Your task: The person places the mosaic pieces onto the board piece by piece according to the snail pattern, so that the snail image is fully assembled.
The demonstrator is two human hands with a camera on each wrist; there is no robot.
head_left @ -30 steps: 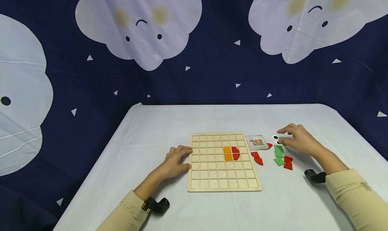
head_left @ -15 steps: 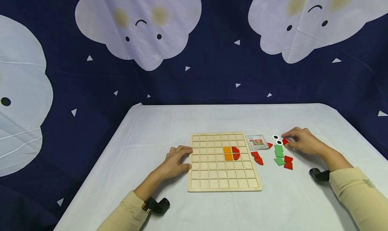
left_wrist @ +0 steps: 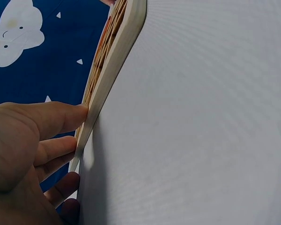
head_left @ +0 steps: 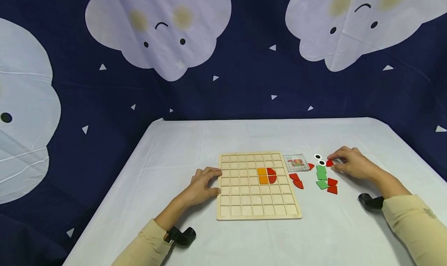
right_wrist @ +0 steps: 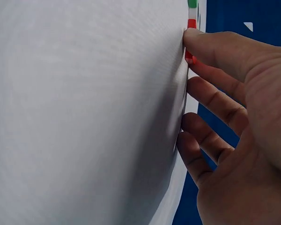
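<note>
My left hand (head_left: 200, 186) rests at the left edge of a pale wooden grid board (head_left: 241, 213), thumb and fingers spread along its rim. In the left wrist view its fingertips touch the board's side. Two orange squares (head_left: 262, 176) and a red half-disc of two quarter pieces (head_left: 271, 175) sit in the grid. Right of the board, my right hand (head_left: 352, 163) pinches a red rounded piece (head_left: 330, 163) between thumb and forefinger, low at the tabletop. In the right wrist view the thumb covers part of this red piece (right_wrist: 192, 23), and the other fingertips reach the cloth.
A gridded picture card (head_left: 296, 163) lies by the board's upper right edge. Around it are two white eye discs (head_left: 317, 157), green pieces (head_left: 321, 175) and more red pieces (head_left: 332, 186). A white cloth covers the table (head_left: 258, 242); a dark cloud-print curtain (head_left: 251, 91) hangs behind.
My right hand has moved right, away from the eye discs, to a red piece that now shows between thumb and forefinger. My left hand stays at the board's edge.
</note>
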